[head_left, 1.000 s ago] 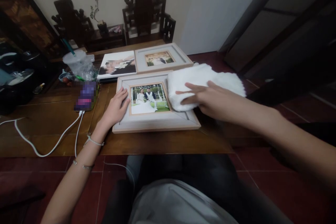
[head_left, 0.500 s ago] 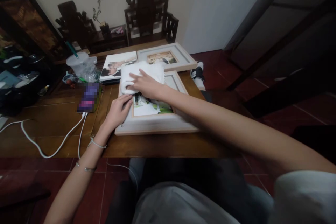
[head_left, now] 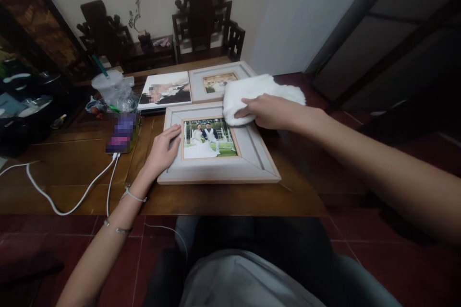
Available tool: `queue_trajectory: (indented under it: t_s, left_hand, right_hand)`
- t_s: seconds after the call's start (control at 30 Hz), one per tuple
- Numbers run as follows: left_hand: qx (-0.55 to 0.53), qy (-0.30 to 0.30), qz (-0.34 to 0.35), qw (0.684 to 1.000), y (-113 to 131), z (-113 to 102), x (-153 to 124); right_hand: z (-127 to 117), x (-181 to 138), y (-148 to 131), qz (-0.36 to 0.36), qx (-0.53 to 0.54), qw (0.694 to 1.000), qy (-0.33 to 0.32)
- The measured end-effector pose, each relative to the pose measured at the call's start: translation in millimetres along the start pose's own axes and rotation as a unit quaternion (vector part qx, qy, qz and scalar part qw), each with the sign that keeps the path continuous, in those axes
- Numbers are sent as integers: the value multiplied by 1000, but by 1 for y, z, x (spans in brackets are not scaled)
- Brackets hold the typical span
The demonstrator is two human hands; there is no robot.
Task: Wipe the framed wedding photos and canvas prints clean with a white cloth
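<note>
- One frame (head_left: 216, 171) is lying on the near tabletop (head_left: 234, 200).
- Right hand (head_left: 272, 111) is clamping a cloth (head_left: 239, 97) over the frame's far right corner.
- Left hand (head_left: 163, 150) is resting on its left edge, grip apart.

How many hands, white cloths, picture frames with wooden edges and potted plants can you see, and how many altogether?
Hands: 2 (left hand, right hand)
White cloth: 1
Picture frames with wooden edges: 2 (near frame, far frame)
Potted plant: 1
Total: 6
</note>
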State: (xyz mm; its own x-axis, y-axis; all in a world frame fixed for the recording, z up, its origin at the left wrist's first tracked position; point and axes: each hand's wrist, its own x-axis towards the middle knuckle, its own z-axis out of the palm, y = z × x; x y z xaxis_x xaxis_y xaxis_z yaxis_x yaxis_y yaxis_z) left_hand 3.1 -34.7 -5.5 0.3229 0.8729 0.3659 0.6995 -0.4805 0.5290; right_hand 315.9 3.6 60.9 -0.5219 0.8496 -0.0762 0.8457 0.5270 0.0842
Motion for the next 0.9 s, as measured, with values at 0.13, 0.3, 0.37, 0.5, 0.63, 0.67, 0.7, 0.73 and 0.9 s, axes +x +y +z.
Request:
queue_trajectory:
  t_s: [0.13,0.3,0.37,0.5,0.63,0.67,0.7,0.73,0.9]
  left_hand:
    - [3,-3,-2,1000,1,0,0]
    - [6,3,1,1000,2,1,0]
    - [7,3,0,1000,2,1,-1]
    - [6,7,2,1000,3,-1,-1]
    - [-1,15,0,1000,4,-1,-1]
    - [-3,17,-2,1000,3,-1,-1]
    - [-4,18,-3,1000,3,-1,-1]
    - [-5,17,-4,1000,2,-1,-1]
    - [-6,15,-8,1000,1,-1,-1]
  right_hand:
    - [7,-50,-16,-38,22,999,9]
    - [6,-114,-37,-100,133,986,-29]
    - [4,-125,-43,-120,165,978,-43]
    - [2,-106,-50,-90,155,983,-29]
    - [-1,-54,-47,-48,94,992,61]
    - [-2,-40,-47,-55,82,992,74]
    - [-1,-26,-47,-63,68,992,85]
    - [0,-14,-47,-69,52,992,94]
    - [13,14,-63,-68,-4,995,66]
